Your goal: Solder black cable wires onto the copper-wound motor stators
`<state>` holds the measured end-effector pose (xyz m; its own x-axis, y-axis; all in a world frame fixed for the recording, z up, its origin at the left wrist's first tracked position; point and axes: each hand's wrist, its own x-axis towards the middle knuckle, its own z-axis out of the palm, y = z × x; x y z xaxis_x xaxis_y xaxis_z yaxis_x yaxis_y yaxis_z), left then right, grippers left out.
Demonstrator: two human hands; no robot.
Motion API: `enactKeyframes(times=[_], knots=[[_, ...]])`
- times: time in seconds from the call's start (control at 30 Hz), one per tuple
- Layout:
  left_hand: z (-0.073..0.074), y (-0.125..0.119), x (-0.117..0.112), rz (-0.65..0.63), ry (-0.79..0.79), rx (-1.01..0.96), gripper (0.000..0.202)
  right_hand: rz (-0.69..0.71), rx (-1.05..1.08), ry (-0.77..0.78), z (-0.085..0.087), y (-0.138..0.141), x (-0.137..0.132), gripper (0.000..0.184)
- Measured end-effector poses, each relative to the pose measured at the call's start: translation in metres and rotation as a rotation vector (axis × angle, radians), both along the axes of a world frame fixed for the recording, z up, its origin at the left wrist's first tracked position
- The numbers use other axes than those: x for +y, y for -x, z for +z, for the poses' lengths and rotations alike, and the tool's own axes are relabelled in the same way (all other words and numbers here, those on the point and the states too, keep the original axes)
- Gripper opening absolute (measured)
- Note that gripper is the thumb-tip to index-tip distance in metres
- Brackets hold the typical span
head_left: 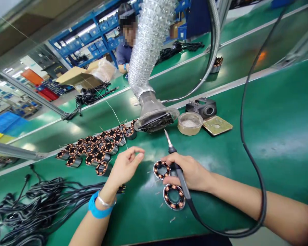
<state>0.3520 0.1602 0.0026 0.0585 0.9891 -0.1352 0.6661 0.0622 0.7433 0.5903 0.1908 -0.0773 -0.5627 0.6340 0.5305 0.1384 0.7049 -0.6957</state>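
Observation:
My right hand (pixel 189 172) is closed around a black soldering iron (pixel 172 150), whose tip points up and away from me. Its fingers also rest on a copper-wound stator ring (pixel 161 169). A second stator ring (pixel 174 197) lies on the green mat just below that hand. My left hand (pixel 125 165) hovers to the left of the rings, thumb and fingers pinched on a thin solder wire (pixel 113 111) that runs up and away. A blue wristband (pixel 97 207) sits on my left wrist.
Several wound stators (pixel 97 148) lie in rows at left. A silver fume duct with fan mouth (pixel 154 118) hangs ahead, beside a round tin (pixel 190 123), a black holder (pixel 202 107) and a brass plate (pixel 217 125). Black cables (pixel 36 201) pile at lower left. Another person (pixel 125 48) works beyond.

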Motion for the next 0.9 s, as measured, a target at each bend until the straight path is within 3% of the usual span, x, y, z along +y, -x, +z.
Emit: enactKeyframes(times=[0.1,0.2,0.3,0.37,0.5,0.6,0.7,0.8,0.9], knots=[[0.014,-0.003,0.012,-0.167,-0.032,0.252,0.028,-0.005,0.035,-0.080,-0.001,0.000,-0.001,0.038],[0.016,-0.003,0.017,-0.252,0.168,0.118,0.032,0.010,0.025,-0.121,-0.002,0.000,-0.001,0.034],[0.003,-0.006,0.019,-0.208,0.402,-0.216,0.030,0.007,-0.001,-0.116,-0.003,0.000,-0.002,0.034],[-0.008,-0.010,0.020,-0.138,0.447,-0.312,0.036,-0.005,-0.014,-0.101,-0.003,0.000,-0.002,0.035],[-0.016,-0.015,0.006,-0.018,0.393,-0.373,0.050,-0.012,-0.032,-0.095,-0.002,0.000,-0.003,0.036],[-0.012,-0.009,-0.019,-0.045,0.351,-0.292,0.057,-0.012,-0.038,-0.107,0.000,0.000,-0.001,0.038],[-0.013,-0.008,-0.044,-0.066,0.356,-0.194,0.049,-0.001,-0.039,-0.102,-0.001,-0.002,-0.002,0.034],[-0.022,-0.025,-0.054,0.048,0.278,-0.315,0.039,-0.009,-0.053,-0.092,-0.004,-0.004,-0.005,0.024],[-0.028,-0.043,-0.049,0.073,0.296,-0.545,0.028,-0.069,-0.059,-0.104,-0.013,-0.006,-0.005,0.025]])
